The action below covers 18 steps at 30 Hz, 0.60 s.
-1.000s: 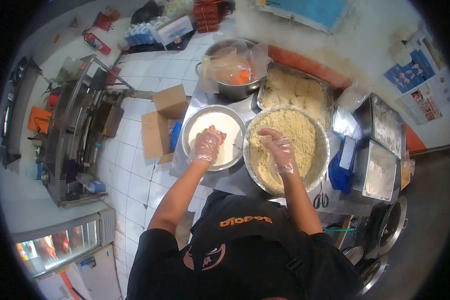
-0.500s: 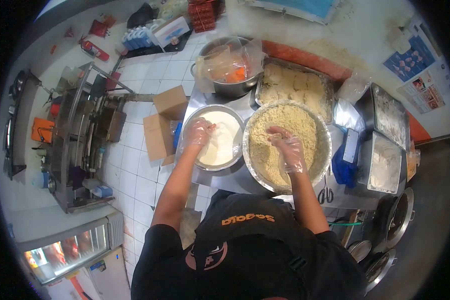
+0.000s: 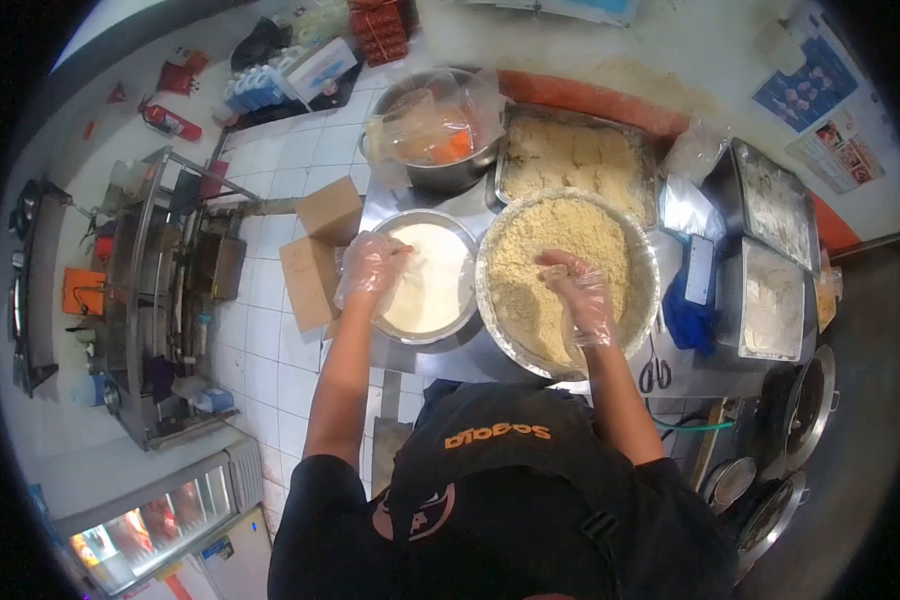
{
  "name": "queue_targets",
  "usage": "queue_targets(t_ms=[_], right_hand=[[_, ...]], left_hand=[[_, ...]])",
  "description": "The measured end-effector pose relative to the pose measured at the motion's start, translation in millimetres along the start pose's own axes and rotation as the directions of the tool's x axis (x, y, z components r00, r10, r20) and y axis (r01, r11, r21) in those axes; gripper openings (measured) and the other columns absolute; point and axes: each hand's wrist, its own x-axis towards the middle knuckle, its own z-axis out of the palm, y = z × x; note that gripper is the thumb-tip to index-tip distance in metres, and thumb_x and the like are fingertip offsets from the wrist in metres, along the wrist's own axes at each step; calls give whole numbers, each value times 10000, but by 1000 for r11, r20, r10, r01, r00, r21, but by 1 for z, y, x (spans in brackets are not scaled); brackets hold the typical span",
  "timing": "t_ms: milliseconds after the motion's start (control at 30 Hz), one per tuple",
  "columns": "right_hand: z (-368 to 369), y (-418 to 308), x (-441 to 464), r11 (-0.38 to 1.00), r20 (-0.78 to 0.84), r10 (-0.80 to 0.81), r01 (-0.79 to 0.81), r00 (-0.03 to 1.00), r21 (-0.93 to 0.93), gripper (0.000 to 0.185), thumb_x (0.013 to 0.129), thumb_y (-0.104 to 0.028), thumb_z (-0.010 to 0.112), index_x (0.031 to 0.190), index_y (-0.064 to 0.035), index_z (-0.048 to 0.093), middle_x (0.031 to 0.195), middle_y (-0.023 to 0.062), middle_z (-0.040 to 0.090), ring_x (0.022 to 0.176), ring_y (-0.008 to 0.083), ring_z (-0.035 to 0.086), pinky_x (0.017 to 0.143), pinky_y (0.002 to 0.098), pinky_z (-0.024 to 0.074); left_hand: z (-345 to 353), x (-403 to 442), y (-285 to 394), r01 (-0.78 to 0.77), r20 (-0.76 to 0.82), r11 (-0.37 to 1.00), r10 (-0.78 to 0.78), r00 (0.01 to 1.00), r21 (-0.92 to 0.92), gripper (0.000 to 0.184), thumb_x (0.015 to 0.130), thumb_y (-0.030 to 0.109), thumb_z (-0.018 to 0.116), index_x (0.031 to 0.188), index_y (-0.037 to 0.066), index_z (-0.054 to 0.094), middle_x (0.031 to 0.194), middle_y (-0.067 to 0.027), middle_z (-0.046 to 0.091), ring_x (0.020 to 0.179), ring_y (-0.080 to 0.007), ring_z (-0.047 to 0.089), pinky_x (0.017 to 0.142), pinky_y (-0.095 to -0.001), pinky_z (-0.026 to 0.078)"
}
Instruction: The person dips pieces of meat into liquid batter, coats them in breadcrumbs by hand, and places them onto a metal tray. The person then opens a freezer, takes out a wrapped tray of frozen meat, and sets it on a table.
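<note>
My left hand (image 3: 372, 264), in a clear plastic glove, is over the left rim of a metal bowl (image 3: 468, 312) of smooth white batter (image 3: 432, 285). Its fingers are drawn together toward the batter; what they hold, if anything, is too small to make out. To the right stands a wide metal basin (image 3: 653, 285) filled with pale yellow crumbs (image 3: 580, 225). Above those crumbs is my right hand (image 3: 578, 298), gloved the same way, with its fingers curled inward. Whatever lies inside its grip is hidden.
Behind the bowls are a large pot (image 3: 440, 178) covered with plastic and a tray (image 3: 575, 160) of crumb-covered pieces. Scissors (image 3: 655, 374), a blue cloth (image 3: 688, 325) with a phone-like slab (image 3: 701, 270), and metal pans (image 3: 772, 300) lie at right. A cardboard box (image 3: 308, 285) stands left.
My left hand has drawn back leftward from over the batter to the bowl's rim. My right hand stays over the crumbs in nearly the same pose. The view has shifted slightly.
</note>
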Motion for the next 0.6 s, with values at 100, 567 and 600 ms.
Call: queue_targets(t_ms=[100, 567, 600], right_hand=[[-4, 1, -1, 1000, -1, -25, 25, 1000, -16, 326, 888, -79, 685, 1201, 14, 674, 1147, 91, 710, 1092, 171, 639, 997, 315, 475], [-14, 2, -8, 997, -8, -45, 44, 999, -58, 377, 872, -63, 678, 1238, 25, 651, 1174, 127, 704, 1126, 202, 641, 1024, 331, 465], [-15, 3, -8, 996, -1, -53, 53, 999, -77, 378, 873, -63, 674, 1240, 23, 652, 1176, 125, 704, 1127, 202, 642, 1026, 332, 466]], left_hand=[[-16, -8, 9, -112, -58, 983, 122, 991, 147, 264, 816, 393, 728, 795, 135, 780, 809, -105, 713, 799, -324, 651, 738, -439, 532], [-80, -34, 29, -350, -557, 929, 355, 751, 119, 95, 682, 103, 771, 744, 130, 705, 742, -30, 646, 770, -247, 602, 707, -420, 485], [-98, -36, 38, -346, -581, 926, 366, 727, 151, 109, 680, 82, 763, 755, 135, 705, 747, -21, 646, 783, -241, 607, 709, -414, 479]])
